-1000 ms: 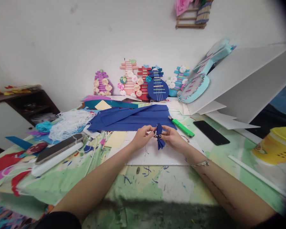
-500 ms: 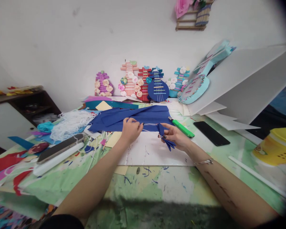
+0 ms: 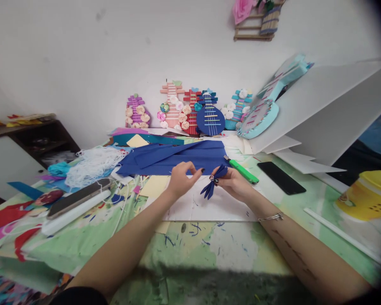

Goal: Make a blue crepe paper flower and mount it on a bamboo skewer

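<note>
My right hand (image 3: pixel 236 183) pinches a small bundle of dark blue folded paper (image 3: pixel 208 189) at its middle. White string shows around that middle, and the paper's strips fan out at both ends. To its left, my left hand (image 3: pixel 183 180) hovers with thumb and forefinger apart, and I see nothing between them. Both hands are above a white board (image 3: pixel 190 207). Behind them lie large dark blue paper sheets (image 3: pixel 174 156). A green utility knife (image 3: pixel 243 170) rests just beyond my right hand.
A tangle of white string (image 3: pixel 93 165) and a phone on a white block (image 3: pixel 78 197) are at left. On the right are a black phone (image 3: pixel 281 177), a white rod (image 3: pixel 343 236) and a yellow tub (image 3: pixel 368 197). Several decorated paper lutes (image 3: pixel 211 120) stand against the wall.
The white string stretched between my hands is no longer visible. The blue bundle has turned in my right hand, its lower strips now pointing left. My left thumb and forefinger have parted.
</note>
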Motion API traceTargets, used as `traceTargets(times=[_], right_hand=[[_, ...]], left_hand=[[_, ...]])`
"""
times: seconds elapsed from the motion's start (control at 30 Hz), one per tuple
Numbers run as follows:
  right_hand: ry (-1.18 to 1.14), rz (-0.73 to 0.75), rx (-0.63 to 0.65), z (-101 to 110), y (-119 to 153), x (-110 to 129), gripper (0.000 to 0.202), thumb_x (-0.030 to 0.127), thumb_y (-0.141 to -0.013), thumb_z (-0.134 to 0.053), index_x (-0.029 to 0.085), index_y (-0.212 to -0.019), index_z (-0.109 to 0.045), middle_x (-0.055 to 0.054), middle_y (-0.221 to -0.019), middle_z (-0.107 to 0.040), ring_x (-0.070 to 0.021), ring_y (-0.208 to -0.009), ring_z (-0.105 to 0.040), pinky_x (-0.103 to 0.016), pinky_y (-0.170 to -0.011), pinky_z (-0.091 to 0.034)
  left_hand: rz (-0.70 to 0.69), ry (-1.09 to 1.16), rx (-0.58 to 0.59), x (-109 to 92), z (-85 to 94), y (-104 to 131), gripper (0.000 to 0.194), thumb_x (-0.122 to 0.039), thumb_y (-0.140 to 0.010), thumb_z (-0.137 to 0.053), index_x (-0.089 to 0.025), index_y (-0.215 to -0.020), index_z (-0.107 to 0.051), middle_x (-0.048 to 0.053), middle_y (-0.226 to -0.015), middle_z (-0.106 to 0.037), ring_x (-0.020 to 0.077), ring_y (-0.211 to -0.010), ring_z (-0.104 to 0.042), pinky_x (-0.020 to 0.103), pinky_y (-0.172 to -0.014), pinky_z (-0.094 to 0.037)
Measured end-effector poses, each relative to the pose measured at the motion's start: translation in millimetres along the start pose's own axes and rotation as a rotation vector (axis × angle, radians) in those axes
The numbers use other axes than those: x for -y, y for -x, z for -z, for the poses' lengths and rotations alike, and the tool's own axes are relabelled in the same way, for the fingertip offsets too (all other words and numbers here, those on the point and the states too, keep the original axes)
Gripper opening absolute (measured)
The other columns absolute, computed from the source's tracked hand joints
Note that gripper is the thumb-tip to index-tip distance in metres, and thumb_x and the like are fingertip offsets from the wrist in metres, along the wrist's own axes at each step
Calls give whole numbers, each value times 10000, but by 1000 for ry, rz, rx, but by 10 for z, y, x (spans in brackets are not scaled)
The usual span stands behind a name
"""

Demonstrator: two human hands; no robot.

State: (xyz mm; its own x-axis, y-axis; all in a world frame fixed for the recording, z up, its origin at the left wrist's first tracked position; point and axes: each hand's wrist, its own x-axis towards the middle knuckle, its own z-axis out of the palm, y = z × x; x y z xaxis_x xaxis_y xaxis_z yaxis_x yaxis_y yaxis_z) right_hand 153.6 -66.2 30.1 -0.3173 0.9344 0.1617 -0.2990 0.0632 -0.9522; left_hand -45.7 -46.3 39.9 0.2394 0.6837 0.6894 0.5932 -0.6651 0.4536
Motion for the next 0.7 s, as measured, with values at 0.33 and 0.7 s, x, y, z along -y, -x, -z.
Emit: traceTargets(times=[0.33,0.7], right_hand=[[-48,12,-39,36,-10,-40,243,159,-548,-795,187,-742,-650,-3,-814,-658,-145,-785,-605,-320,-802,-476],[141,79,-119,119,-35,14,333,235,-586,-803,188,-881,-656,-24,-893,-657,-139,-769,-619,-308,-750,-508]], left_hand=[[-42,211,282,-57,-129,111,153,-210,-704,-624,-191,-852,-592,24,-782,-669,149,-669,-593,251,-642,-444],[104,373,237,41,-111,45,138,-213,-742,-619,-194,-837,-718,21,-721,-720,164,-591,-677,238,-608,-506]])
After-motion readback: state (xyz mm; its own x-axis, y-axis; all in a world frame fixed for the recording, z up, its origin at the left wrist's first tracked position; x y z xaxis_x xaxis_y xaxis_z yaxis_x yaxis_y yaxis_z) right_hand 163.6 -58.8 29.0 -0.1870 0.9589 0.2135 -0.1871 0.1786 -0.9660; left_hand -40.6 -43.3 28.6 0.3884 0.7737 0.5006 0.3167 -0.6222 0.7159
